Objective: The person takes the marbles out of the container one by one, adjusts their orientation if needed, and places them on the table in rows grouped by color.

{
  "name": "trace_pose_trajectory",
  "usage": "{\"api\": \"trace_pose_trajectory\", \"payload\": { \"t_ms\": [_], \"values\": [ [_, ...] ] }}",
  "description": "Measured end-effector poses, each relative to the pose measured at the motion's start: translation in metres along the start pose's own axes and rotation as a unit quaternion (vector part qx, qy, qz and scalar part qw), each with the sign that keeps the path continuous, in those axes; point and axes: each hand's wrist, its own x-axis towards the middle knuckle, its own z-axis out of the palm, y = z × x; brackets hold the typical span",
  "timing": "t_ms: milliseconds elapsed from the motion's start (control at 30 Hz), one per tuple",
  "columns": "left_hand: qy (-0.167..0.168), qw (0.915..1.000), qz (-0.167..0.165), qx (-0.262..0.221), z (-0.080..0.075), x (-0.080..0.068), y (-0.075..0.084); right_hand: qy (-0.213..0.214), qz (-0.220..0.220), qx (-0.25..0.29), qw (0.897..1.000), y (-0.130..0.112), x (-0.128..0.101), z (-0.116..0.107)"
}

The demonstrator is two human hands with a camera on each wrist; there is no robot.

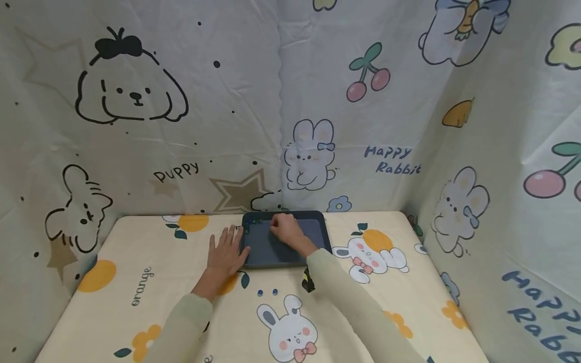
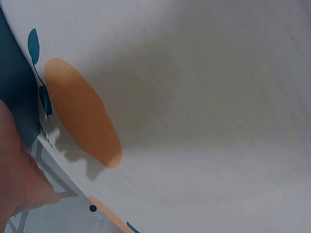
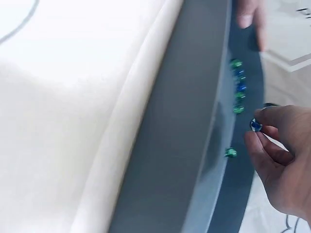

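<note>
With thumb and fingertips my right hand (image 1: 288, 229) pinches a blue glass marble (image 3: 256, 125), held over the dark blue-grey tray (image 1: 281, 254). Several green and blue marbles (image 3: 240, 88) stand in a row along one side inside the tray, seen in the right wrist view. A single green marble (image 3: 231, 152) lies a short way from that row. My left hand (image 1: 225, 253) lies flat with spread fingers at the tray's left edge, its thumb over the rim. Only part of the left hand shows at the side of the left wrist view.
Two blue marbles (image 1: 268, 292) lie on the patterned tablecloth in front of the tray. A small black-and-yellow object (image 1: 308, 281) is beside the right sleeve. Printed cloth walls (image 1: 236, 101) rise behind the table and along its sides.
</note>
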Motion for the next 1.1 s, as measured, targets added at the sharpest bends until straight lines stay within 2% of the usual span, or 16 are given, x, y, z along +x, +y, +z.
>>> {"api": "trace_pose_trajectory", "payload": {
  "t_ms": [233,500,700,800,933,1100],
  "values": [
    [0.009,0.9999,0.008,0.002,-0.001,0.001,-0.002,0.042,-0.039,0.106,0.993,0.001,-0.033,-0.023],
    [0.002,0.9999,0.003,-0.010,-0.003,0.000,-0.001,0.032,-0.024,0.172,0.984,-0.004,-0.086,-0.038],
    [-0.003,0.9999,0.002,-0.013,0.000,-0.001,0.000,0.011,-0.046,0.208,0.977,-0.006,-0.132,-0.031],
    [-0.003,1.0000,0.002,-0.009,0.001,-0.001,0.000,-0.001,-0.040,0.229,0.973,-0.003,-0.150,-0.025],
    [0.001,1.0000,0.005,0.001,0.000,0.000,0.000,-0.005,-0.017,0.239,0.971,0.005,-0.163,-0.013],
    [-0.001,1.0000,0.004,-0.004,-0.001,-0.001,0.000,-0.006,0.007,0.241,0.970,0.016,-0.170,-0.001]
  ]
}}
